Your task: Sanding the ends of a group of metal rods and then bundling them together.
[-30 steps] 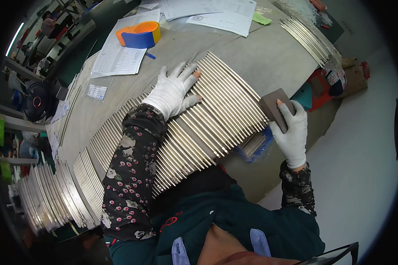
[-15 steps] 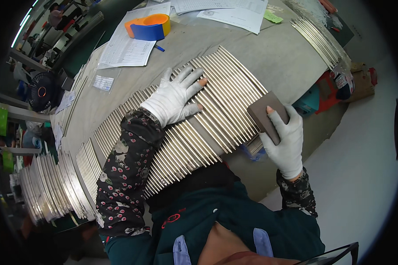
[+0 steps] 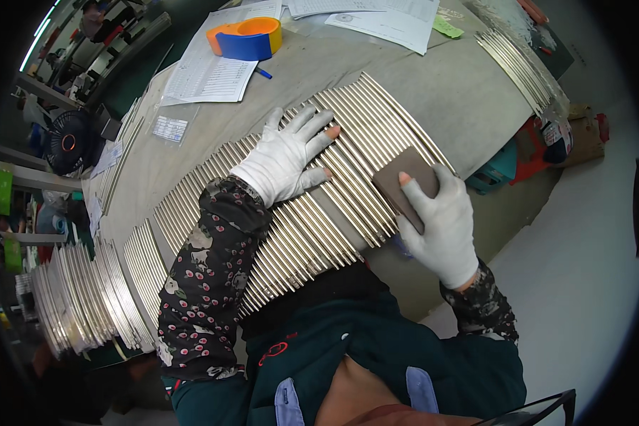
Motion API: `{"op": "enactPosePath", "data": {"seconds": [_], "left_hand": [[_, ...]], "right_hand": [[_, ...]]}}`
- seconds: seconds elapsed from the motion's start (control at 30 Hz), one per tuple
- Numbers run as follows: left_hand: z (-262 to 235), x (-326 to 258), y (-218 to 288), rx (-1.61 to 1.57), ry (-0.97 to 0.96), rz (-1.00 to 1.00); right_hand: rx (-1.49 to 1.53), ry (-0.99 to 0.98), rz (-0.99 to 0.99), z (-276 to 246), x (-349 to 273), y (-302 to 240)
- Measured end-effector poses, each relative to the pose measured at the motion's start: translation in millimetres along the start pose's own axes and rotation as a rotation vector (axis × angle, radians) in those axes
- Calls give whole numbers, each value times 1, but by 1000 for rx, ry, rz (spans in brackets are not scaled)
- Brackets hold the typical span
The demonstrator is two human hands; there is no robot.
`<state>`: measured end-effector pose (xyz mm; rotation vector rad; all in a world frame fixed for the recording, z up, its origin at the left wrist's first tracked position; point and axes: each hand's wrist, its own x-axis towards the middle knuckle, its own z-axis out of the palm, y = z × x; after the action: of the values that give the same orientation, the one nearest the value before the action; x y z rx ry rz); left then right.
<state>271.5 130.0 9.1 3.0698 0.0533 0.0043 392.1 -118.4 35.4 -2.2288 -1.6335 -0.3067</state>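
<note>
While my left hand point(image 3: 285, 157) lies flat, fingers spread, on the row of metal rods point(image 3: 312, 206) along the worktop's near edge, my right hand point(image 3: 441, 226) clasps a brown sanding block point(image 3: 403, 186) against their ends. I judge the rods stiff, smooth and prone to rolling, so pressing from above suits them; the block looks light and best held by its sides.

Workshop: metal rods point(image 3: 319, 213), worktable point(image 3: 447, 92)
</note>
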Motion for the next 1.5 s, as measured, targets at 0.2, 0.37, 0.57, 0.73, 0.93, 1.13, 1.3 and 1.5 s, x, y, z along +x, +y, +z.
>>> {"op": "enactPosePath", "data": {"seconds": [0.2,0.37,0.57,0.73,0.93,1.13,1.3,1.5], "left_hand": [[5,5,-2,24,42,16],[4,0,-3,30,-4,-14],[5,5,-2,44,33,7],[5,9,-1,31,8,-25],[4,14,3,43,1,-31],[3,10,3,65,8,-38],[8,14,3,73,43,-22],[2,12,3,60,-32,-57]], "right_hand": [[-47,43,32,25,34,-8],[14,-13,55,-4,-3,4],[78,22,90,-8,-26,-10],[55,6,74,-5,-25,-12],[-15,34,29,15,7,-22],[22,-18,-10,0,-10,-13],[-36,20,28,14,11,-22],[23,-59,81,-22,-26,-6]]}}
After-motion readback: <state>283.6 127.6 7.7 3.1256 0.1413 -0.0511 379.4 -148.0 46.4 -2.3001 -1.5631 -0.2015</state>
